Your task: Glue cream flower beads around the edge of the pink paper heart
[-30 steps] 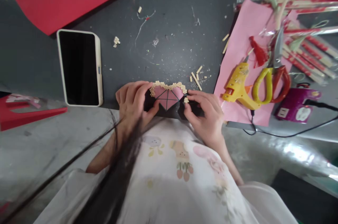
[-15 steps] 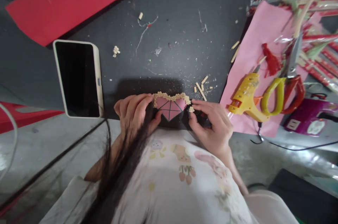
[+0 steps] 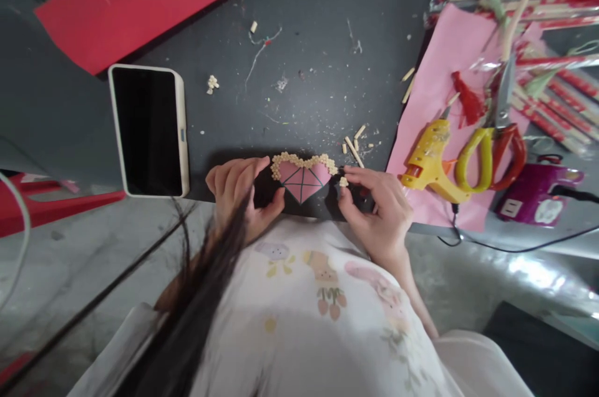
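A pink paper heart (image 3: 303, 180) with dark green lines lies at the table's near edge, its upper rim lined with small cream wooden bits. Just left of it is my left hand (image 3: 243, 197), thumb and fingers apart, holding nothing. To the heart's right, my right hand (image 3: 379, 206) pinches a small cluster of cream wooden bits (image 3: 344, 182) between thumb and forefinger, close to the heart's right lobe. Several short cut stick pieces (image 3: 354, 150) lie beyond my right fingers. Another little cluster of cream bits (image 3: 212, 84) rests farther off to the left.
At left lie a phone (image 3: 148, 132) and a red card (image 3: 140, 4). On the right, pink paper (image 3: 421, 135) bears a yellow glue gun (image 3: 435, 160) and scissors (image 3: 503, 116). Beside them are a purple power socket (image 3: 536, 194) and wrapped chopsticks (image 3: 556, 113). Threads and crumbs litter the middle.
My left hand has let go of the heart, its thumb and fingers now spread beside it. My right hand still pinches the small cluster. The view has shifted slightly.
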`<state>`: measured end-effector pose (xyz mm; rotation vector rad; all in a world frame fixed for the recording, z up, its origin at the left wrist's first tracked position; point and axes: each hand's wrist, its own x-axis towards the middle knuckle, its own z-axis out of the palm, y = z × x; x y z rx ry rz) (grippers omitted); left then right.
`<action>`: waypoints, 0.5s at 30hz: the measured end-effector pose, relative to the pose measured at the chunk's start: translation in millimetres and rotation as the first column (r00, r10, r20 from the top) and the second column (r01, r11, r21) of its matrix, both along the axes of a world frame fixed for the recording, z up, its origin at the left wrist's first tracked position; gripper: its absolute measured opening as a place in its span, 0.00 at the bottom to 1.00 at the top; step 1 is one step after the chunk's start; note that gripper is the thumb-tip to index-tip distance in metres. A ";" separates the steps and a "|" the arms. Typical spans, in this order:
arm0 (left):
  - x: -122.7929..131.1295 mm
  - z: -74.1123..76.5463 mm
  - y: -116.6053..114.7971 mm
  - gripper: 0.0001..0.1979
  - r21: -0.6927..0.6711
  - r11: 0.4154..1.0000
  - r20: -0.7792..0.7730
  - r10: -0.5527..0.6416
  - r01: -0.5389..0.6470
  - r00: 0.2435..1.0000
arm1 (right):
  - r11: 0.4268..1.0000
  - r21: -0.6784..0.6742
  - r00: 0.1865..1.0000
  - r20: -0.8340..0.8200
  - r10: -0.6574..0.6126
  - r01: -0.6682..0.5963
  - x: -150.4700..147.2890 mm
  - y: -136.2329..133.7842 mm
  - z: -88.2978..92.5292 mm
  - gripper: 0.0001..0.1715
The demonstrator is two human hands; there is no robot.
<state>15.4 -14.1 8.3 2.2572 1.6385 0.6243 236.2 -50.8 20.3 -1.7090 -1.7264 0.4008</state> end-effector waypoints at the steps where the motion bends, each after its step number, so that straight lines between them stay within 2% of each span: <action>1: -0.4 0.8 -0.5 0.21 -0.011 1.000 0.025 0.019 -0.019 1.000 | 1.000 0.006 1.000 0.002 -0.002 0.002 0.1 -0.8 0.3 0.14; 5: -4.6 0.1 -3.0 0.16 -0.023 0.992 0.122 0.124 -0.122 0.985 | 1.000 0.030 1.000 0.016 0.005 -0.006 0.2 -3.6 0.9 0.13; 7: -7.3 -1.4 -4.3 0.17 -0.026 0.988 0.116 0.154 -0.151 0.981 | 0.999 0.039 0.999 0.029 0.014 -0.015 0.3 -4.8 0.8 0.12; 15: -5.3 4.1 -9.7 0.18 -0.033 0.994 0.151 0.106 -0.102 0.983 | 0.997 0.052 0.996 0.071 0.054 -0.058 0.5 -12.2 0.4 0.11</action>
